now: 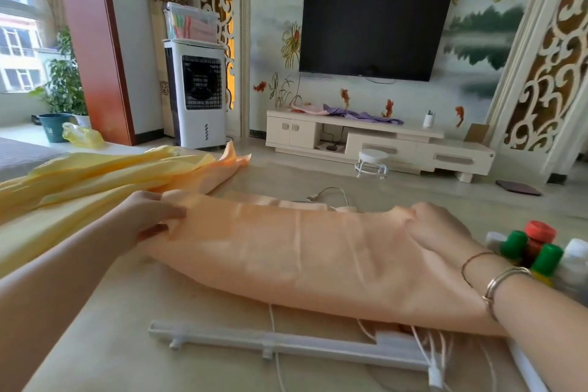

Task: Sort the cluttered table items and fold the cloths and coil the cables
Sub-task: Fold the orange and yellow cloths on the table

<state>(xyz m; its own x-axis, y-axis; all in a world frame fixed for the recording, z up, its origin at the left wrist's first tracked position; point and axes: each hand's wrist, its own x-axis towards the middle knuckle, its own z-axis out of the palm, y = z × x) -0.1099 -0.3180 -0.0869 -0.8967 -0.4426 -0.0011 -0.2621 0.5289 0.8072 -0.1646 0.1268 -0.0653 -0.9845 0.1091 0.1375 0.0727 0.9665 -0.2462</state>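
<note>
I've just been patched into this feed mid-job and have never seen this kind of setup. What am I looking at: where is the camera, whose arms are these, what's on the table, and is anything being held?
There is no machine here. A person works with bare hands, and the single wide-angle picture comes from a camera worn on their head, looking forward and down.

The left hand pinches one end of a peach cloth lying across the table; the right hand, with bracelets on its wrist, lies over the other end, though its fingers are hard to make out against the cloth. A yellow cloth lies bunched at the far left.

In front sits a white plastic rail with thin white cables trailing over it. At the right stand small bottles with green, red and white caps. A television and cabinet stand in the room beyond.
</note>
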